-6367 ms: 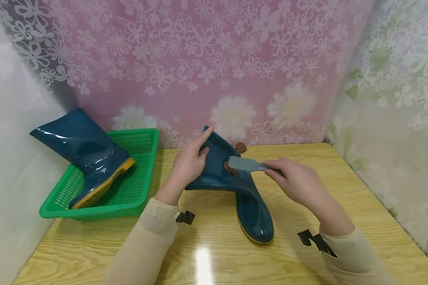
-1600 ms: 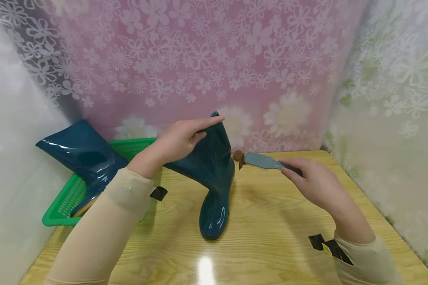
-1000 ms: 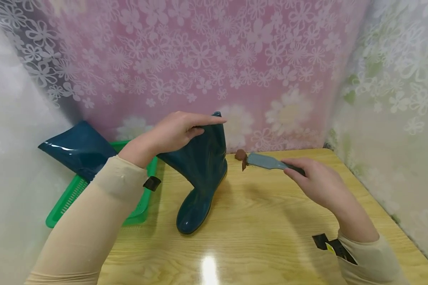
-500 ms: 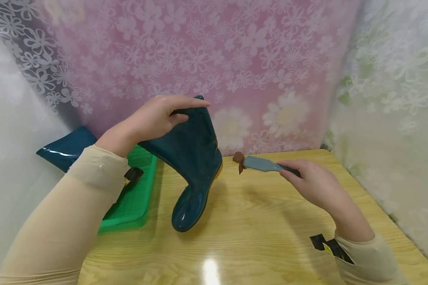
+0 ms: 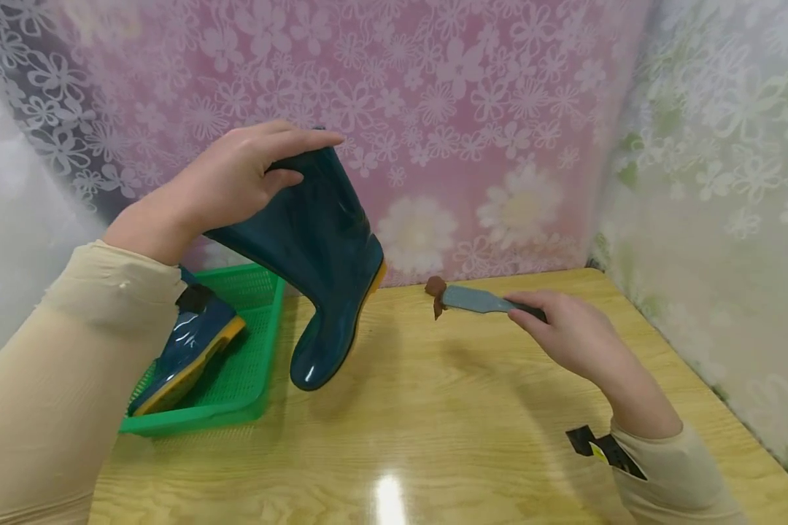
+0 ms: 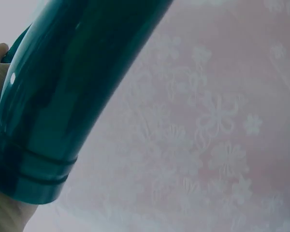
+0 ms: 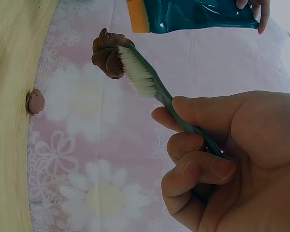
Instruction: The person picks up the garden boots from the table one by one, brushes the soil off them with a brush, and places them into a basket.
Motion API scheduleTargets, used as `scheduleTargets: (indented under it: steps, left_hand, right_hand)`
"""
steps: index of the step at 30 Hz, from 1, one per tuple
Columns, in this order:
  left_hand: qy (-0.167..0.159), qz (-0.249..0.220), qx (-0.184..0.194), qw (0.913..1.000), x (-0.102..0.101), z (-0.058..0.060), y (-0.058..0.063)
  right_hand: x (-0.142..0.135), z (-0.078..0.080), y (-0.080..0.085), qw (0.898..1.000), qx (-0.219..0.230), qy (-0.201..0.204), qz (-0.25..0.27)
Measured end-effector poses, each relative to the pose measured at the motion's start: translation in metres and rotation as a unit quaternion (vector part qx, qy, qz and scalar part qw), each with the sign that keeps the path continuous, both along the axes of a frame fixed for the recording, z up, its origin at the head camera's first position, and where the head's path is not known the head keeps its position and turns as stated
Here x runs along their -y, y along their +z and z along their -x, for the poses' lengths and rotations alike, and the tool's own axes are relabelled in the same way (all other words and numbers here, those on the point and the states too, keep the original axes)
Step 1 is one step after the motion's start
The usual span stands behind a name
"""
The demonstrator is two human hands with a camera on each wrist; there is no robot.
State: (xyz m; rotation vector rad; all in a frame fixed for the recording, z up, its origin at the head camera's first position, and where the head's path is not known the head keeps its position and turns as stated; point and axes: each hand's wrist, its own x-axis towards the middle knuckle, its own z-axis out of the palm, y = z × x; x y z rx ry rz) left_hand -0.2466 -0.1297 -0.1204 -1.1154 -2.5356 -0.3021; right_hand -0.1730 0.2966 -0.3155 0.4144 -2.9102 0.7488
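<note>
My left hand (image 5: pixel 236 171) grips the upper shaft of a dark blue-green rubber boot (image 5: pixel 325 248), lifted above the table with its toe tilted downward. The left wrist view shows the boot's ribbed top rim (image 6: pixel 38 179) against the hand. My right hand (image 5: pixel 574 332) holds a grey-green brush (image 5: pixel 479 299) by its handle, to the right of the boot. In the right wrist view, a brown, clay-like clump (image 7: pixel 108 53) clings to the end of the pale bristles (image 7: pixel 137 72). The brush and the boot are apart.
At left, a green plastic basket (image 5: pixel 272 343) holds another boot (image 5: pixel 200 335) with a yellow sole, partly hidden by my left forearm. A separate brown lump (image 7: pixel 35 102) lies by the table's back edge. Floral curtains (image 5: pixel 400 95) close off the back and sides.
The brush was against a brown patch on the boot; now it is apart, carrying the clump. My left hand has turned the boot and raised it toward the left. The right hand stays nearly still lately.
</note>
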Motion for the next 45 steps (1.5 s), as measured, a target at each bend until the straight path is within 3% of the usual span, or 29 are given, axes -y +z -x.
scheduleTargets:
  steps: [11, 17, 26, 30, 39, 45]
  left_hand:
    - [0.088, 0.037, -0.045, 0.9944, 0.039, -0.005, 0.028]
    - [0.116, 0.053, -0.073, 0.9892, 0.064, -0.007, 0.030]
    - [0.164, 0.077, -0.071, 0.9809, 0.112, -0.007, 0.020]
    - [0.171, 0.090, -0.059, 0.9794, 0.128, -0.007, 0.013]
    - [0.189, 0.099, 0.009, 0.9770, 0.147, 0.005, -0.019]
    - [0.176, 0.083, 0.042, 0.9800, 0.141, 0.012, -0.034]
  right_hand:
    - [0.006, 0.000, -0.001, 1.000, 0.004, 0.001, 0.008]
    - [0.014, 0.000, -0.001, 1.000, -0.012, -0.009, 0.020]
    - [0.027, 0.005, -0.009, 0.999, -0.023, 0.001, 0.032]
    - [0.033, 0.006, -0.012, 0.999, -0.020, 0.008, 0.029]
    - [0.032, 0.002, -0.015, 0.999, 0.000, 0.005, 0.038]
    - [0.033, 0.002, -0.021, 1.000, -0.008, 0.008, 0.024]
